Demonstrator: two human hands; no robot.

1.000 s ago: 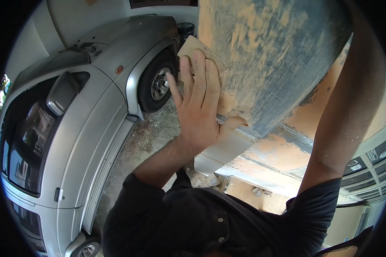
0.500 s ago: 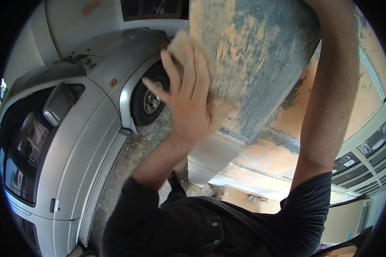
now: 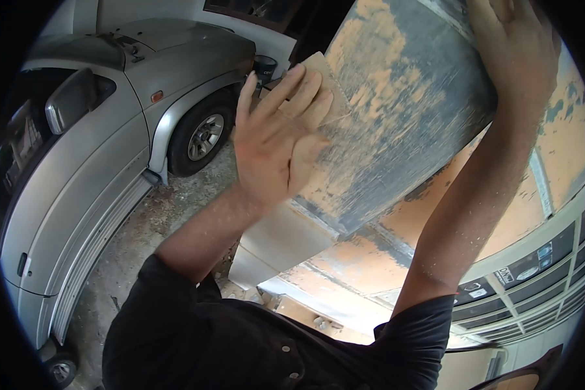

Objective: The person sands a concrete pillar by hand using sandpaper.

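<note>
A tan, flat piece of sandpaper (image 3: 332, 88) lies under the fingers of my left hand (image 3: 273, 140), against the worn face of a large panel (image 3: 396, 123). My left fingers are bent over the sandpaper, with the little finger sticking out; the thumb is on the panel side. The panel shows dark grey patches mixed with bare orange-tan areas and scratch marks. At the panel's upper right edge rests my right hand (image 3: 517, 55), fingers apart, their tips partly cut off by the frame. I see no tool in it.
A silver car (image 3: 91, 175) with a front wheel (image 3: 205, 138) stands close on the left. Below the panel are a pale lower section (image 3: 286, 234) and rubble on the floor. An orange, flaking surface (image 3: 364, 263) and a vehicle grille (image 3: 526, 273) lie to the right.
My left hand has shifted left and slightly down, its fingers now more bent over the sandpaper. The view has turned, so my right hand shows more at the upper right.
</note>
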